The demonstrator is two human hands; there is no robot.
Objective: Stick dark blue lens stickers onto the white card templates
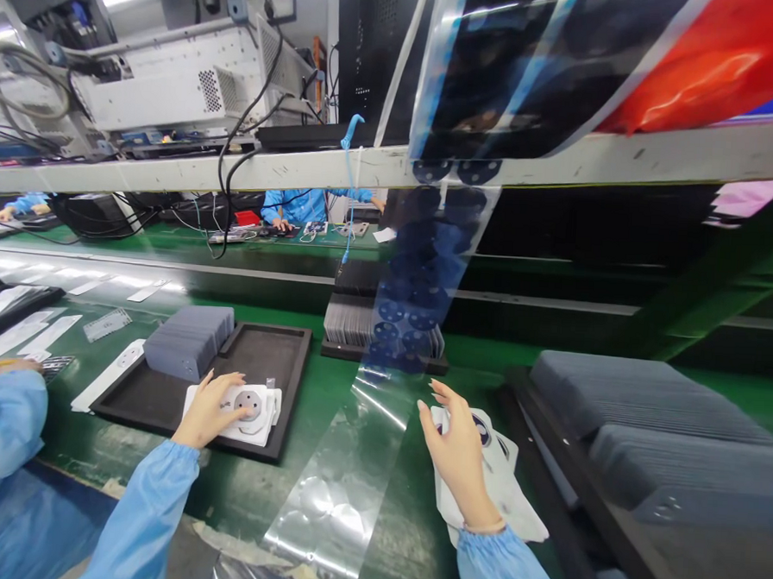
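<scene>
We see our left hand (208, 410) lying with its fingers spread flat over a white socket plate (244, 410), a rounded-corner panel with a round recessed outlet face and two small dark pin holes in the middle; it tops a small stack of like plates at the front edge of a black tray (291, 379), whose back left corner holds a block of grey-blue sheets (189, 340). Our right hand (459, 453) rests open, fingers loosely apart, on a fanned pile of white plates (511, 495) that lies on the green table (272, 491) just beside a dark rack of grey pads (651, 424) on the right; the top one shows a dark round mark near the fingertips. Between our hands a long clear film strip (351, 469) hangs down from the shelf above and spreads out on the table, carrying rows of dark blue round stickers (404, 308) higher up and empty round outlines lower down. A co-worker's blue sleeve (0, 420) shows at the left edge
</scene>
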